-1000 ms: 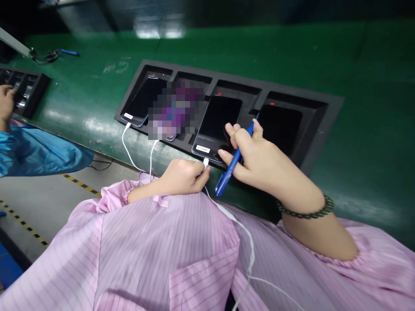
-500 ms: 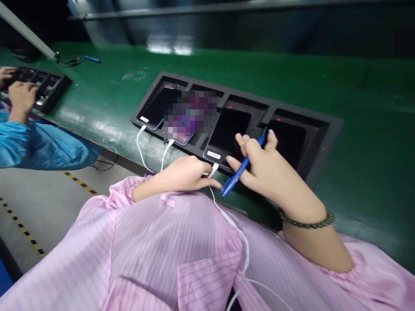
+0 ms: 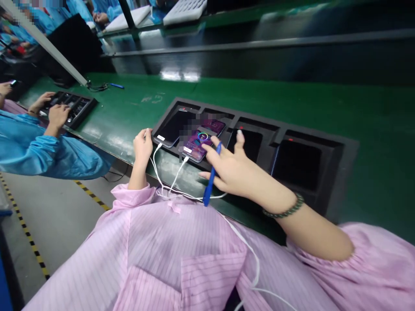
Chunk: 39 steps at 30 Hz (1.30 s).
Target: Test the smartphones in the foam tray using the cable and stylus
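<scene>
A black compartment tray (image 3: 340,172) lies before me with several smartphones in it. At its left end my left hand (image 3: 142,147) has its fingers closed around the tray's corner, beside the leftmost dark phone (image 3: 177,127). My right hand (image 3: 235,170) holds a blue pen (image 3: 211,179) slantwise between its fingers. Its fingertips hover over or touch the lit phone (image 3: 197,144), which shows a coloured ring; contact is unclear. White cables (image 3: 177,175) run to the two left phones. My right hand partly covers the third phone (image 3: 251,142); the rightmost phone (image 3: 298,166) is dark.
On the green bench (image 3: 126,112), a co-worker in blue sleeves (image 3: 52,149) handles another black tray (image 3: 86,110) at the left. A blue pen (image 3: 117,86) and a slanted pole (image 3: 58,52) are behind it. A white cable (image 3: 249,248) hangs across my lap.
My left hand has left the cable plug at the third phone and moved left to the tray's corner. My right hand moved left over the lit phone. The camera view has tilted up.
</scene>
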Available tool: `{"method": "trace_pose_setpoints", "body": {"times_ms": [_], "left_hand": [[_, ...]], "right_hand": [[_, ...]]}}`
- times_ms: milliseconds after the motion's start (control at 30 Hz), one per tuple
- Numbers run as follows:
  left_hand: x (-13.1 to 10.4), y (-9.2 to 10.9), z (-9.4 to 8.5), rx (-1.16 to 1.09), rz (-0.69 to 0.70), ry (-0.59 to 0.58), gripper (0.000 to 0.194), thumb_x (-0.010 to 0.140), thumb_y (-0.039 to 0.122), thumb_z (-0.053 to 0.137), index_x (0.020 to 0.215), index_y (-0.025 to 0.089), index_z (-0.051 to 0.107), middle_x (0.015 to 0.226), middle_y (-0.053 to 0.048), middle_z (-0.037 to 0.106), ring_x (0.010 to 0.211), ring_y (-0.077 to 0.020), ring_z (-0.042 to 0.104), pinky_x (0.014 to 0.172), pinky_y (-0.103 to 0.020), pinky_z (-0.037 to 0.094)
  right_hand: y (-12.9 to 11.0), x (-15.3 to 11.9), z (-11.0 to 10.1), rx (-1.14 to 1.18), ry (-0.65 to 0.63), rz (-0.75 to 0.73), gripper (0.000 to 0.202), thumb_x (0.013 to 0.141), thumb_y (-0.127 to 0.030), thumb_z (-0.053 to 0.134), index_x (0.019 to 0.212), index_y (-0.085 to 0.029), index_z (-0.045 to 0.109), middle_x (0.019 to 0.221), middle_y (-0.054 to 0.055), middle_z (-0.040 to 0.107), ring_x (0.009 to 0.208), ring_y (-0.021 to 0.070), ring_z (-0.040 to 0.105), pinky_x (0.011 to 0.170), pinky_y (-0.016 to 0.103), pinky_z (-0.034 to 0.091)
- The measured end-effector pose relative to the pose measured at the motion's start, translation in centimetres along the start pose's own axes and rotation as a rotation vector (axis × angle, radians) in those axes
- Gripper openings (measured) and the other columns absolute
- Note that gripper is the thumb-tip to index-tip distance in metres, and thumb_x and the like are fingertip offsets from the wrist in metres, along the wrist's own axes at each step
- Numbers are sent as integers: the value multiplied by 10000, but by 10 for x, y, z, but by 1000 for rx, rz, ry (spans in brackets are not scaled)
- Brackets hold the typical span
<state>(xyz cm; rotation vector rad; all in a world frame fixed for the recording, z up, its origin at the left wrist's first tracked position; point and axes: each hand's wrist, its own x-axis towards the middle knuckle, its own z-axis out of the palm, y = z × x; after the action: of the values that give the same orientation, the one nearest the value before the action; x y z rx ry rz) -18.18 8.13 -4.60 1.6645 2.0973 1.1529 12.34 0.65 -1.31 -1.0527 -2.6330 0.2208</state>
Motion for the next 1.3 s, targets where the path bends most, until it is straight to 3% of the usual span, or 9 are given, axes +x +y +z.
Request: {"method": "trace_pose_setpoints", "body": {"times_ms": [133, 300, 400, 500, 600, 733, 867, 1167, 1300], "left_hand": [[-39, 5, -18, -55, 38, -60, 470, 990, 522, 448, 937, 163, 748, 743, -53, 732, 680, -170, 662, 644, -249, 493], [-62, 12, -50, -54, 313, -164, 400, 1017, 453, 439, 984, 172, 722, 973, -87, 789, 749, -155, 702, 662, -241, 515], [-53, 28, -52, -55, 545, -400, 336, 1033, 372, 425, 972, 197, 705, 974, -62, 798, 782, -150, 721, 693, -232, 521], [-37, 46, -40, 53, 595, -622, 302, 1044, 340, 416, 1003, 213, 687, 966, -35, 804, 716, -145, 718, 635, -226, 489], [-25, 56, -25, 153, 582, -552, 278, 1043, 323, 421, 1052, 205, 673, 1053, -56, 797, 728, -151, 718, 610, -227, 458], [-23, 50, -14, 10, 613, -381, 315, 1053, 321, 399, 1098, 182, 678, 1057, -73, 790, 604, -95, 633, 570, -207, 433], [-29, 37, -14, -156, 634, -294, 355, 1062, 370, 406, 995, 167, 688, 937, -61, 794, 436, -50, 475, 472, -201, 375], [-30, 32, -22, -163, 661, -384, 440, 1043, 436, 413, 874, 173, 723, 726, -41, 760, 419, -73, 476, 462, -217, 367], [-27, 40, -21, -21, 551, -469, 399, 1025, 412, 420, 953, 190, 743, 830, -48, 789, 581, -121, 625, 562, -224, 436]], "right_hand": [[13, 0, -2, -59, -56, 136, 404, 992, -384, 451, 1171, -39, 563, 1263, 327, 605, 1404, 452, 433, 1095, 852, 113], [26, -32, -11, -22, 92, 251, 460, 1016, -426, 384, 1259, -60, 518, 1124, 246, 681, 1371, 448, 481, 1088, 866, 93], [14, -41, -13, 93, 106, 141, 493, 1019, -448, 406, 1350, -91, 479, 1148, 199, 703, 1363, 406, 510, 1133, 836, 45], [4, -42, -13, 139, 100, 84, 495, 1017, -459, 440, 1351, -96, 492, 1165, 198, 709, 1373, 399, 502, 1154, 818, 47], [6, -48, -17, 122, 167, 106, 519, 1018, -460, 457, 1407, -118, 462, 1148, 179, 725, 1294, 392, 579, 1154, 823, 51], [17, -74, -33, 93, 271, 169, 658, 1010, -444, 516, 1577, -191, 297, 1107, 139, 749, 1038, 349, 721, 1186, 791, 89], [22, -104, -41, 123, 323, 196, 513, 981, -377, 586, 1474, -293, 469, 1044, 61, 769, 871, 295, 753, 1229, 717, 174], [45, -103, -23, -67, 355, 298, 232, 992, -443, 507, 1071, -251, 611, 965, 87, 770, 1007, 395, 721, 1137, 818, 169], [36, -86, -27, 28, 280, 248, 319, 1002, -475, 495, 1192, -236, 586, 982, 100, 760, 1143, 399, 672, 1167, 795, 122]]}}
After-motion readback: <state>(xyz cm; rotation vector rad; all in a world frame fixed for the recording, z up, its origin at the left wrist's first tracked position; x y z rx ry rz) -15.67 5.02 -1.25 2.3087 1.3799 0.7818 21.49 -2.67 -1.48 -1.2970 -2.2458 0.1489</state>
